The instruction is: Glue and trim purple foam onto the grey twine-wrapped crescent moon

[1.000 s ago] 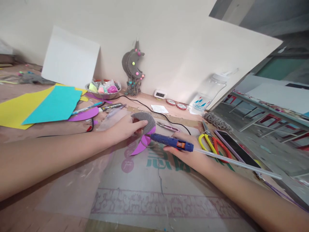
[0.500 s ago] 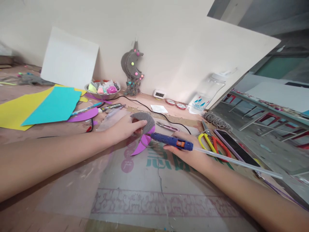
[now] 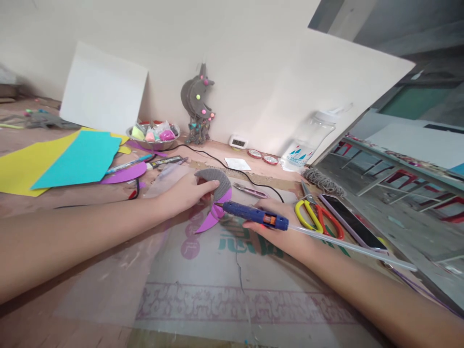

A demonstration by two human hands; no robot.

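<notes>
Over the far part of a printed plastic sheet [image 3: 203,268], in front of the wearer: a crescent [image 3: 223,181], bowed out to the right, hollow side facing left. Long axis running from far to near, with the near tip tapering to a sharp point aimed left and toward the wearer; far end partly behind the fingers. Wrapped in close grey strands at the far half, bare smooth purple at the near half, with a thin strand across the purple.

Pinched at the grey part by the left hand [image 3: 190,192], thumb on top, fingers mostly hidden beneath. Closed around a blue glue gun [image 3: 255,213], the right hand [image 3: 277,231]; nozzle pointing left at the purple, but cannot tell whether touching. Trailing from its rear to the right, a long clear glue stick [image 3: 355,246].

Just beyond, pink-handled snips [image 3: 253,192]; to the right, scissors [image 3: 309,197] and a phone [image 3: 353,222].
</notes>
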